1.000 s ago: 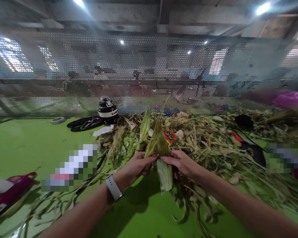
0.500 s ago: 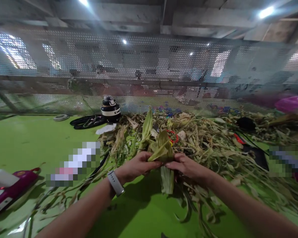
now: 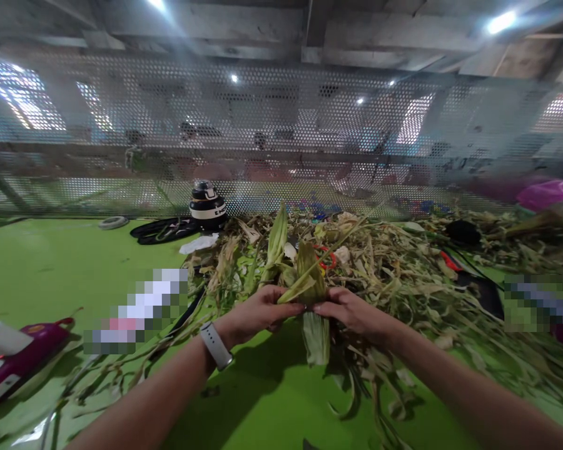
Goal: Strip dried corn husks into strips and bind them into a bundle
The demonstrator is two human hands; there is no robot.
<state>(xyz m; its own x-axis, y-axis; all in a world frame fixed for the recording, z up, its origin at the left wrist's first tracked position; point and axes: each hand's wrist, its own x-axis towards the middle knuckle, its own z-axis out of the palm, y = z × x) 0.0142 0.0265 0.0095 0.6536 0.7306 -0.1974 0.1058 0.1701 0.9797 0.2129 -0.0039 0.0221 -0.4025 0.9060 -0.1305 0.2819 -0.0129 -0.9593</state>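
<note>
As hands [image 3: 263, 310] [image 3: 351, 314] pinch husks [image 3: 316, 340], tabletop [image 3: 263, 400] nearer, mesh [image 3: 263, 153] beyond

Between our left hand [image 3: 263, 311] and right hand [image 3: 354, 315] we have a husk [image 3: 313, 284], above the table [image 3: 244, 409]. Behind it and to our right spreads a leaf heap [image 3: 389, 250]; left of that, before the screen [image 3: 272, 106], stands a bottle [image 3: 208, 214], a tissue [image 3: 199, 243] before it.

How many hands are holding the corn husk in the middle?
2: the left hand, below a pale wristband, grips the corn husk at its left; the right hand grips its right. Some fingers are hidden.
</note>
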